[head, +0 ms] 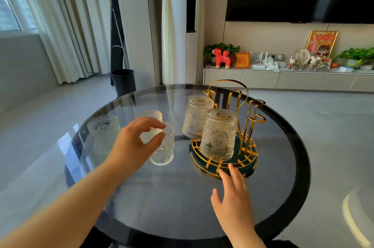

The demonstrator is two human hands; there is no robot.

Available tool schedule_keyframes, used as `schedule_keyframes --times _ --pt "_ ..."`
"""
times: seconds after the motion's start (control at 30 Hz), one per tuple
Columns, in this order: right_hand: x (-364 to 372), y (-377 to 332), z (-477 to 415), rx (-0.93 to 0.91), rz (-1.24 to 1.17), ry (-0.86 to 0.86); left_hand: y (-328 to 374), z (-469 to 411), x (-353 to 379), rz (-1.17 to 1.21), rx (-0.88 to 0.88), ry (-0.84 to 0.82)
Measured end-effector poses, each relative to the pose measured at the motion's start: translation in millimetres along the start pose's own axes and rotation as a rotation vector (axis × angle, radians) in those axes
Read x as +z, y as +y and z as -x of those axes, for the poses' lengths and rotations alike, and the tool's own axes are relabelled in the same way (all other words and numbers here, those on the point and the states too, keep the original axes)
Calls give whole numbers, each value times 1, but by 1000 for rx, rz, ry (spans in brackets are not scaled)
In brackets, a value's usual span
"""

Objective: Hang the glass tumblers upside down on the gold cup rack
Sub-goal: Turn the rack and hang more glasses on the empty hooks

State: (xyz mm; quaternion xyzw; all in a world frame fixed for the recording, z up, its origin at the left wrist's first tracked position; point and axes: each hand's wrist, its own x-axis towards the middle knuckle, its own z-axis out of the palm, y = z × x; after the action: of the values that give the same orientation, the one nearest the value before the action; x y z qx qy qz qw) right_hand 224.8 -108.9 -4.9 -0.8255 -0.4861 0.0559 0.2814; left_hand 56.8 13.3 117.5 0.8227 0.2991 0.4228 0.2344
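The gold cup rack (245,118) stands on the right half of the round glass table (182,197). Two glass tumblers hang upside down on it: a near one (219,134) and a far one (197,116). Three more tumblers stand upright on the table: one (165,149) left of the rack, one (152,115) behind it, one (103,132) at the far left. My left hand (135,142) is at the rim of the nearest upright tumbler, fingers apart. My right hand (232,191) lies open at the rack's front rim, fingertips touching it.
The table's black edge (301,166) runs close behind the rack. A black bin (123,82) stands on the floor beyond the table. A low cabinet (283,79) with ornaments and plants lines the far wall under a dark screen.
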Motion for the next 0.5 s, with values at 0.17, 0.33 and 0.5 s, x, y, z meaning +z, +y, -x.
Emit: schedule_keyframes --times 0.17,0.33,0.5 --pt "19 -30 6 -122 53 -125 -55 47 -17 -5 -256 273" --pt "43 -63 3 -142 77 -300 -75 60 -26 12 -236 472" --pt "54 -68 1 -124 121 -305 -98 64 -21 109 -398 417"
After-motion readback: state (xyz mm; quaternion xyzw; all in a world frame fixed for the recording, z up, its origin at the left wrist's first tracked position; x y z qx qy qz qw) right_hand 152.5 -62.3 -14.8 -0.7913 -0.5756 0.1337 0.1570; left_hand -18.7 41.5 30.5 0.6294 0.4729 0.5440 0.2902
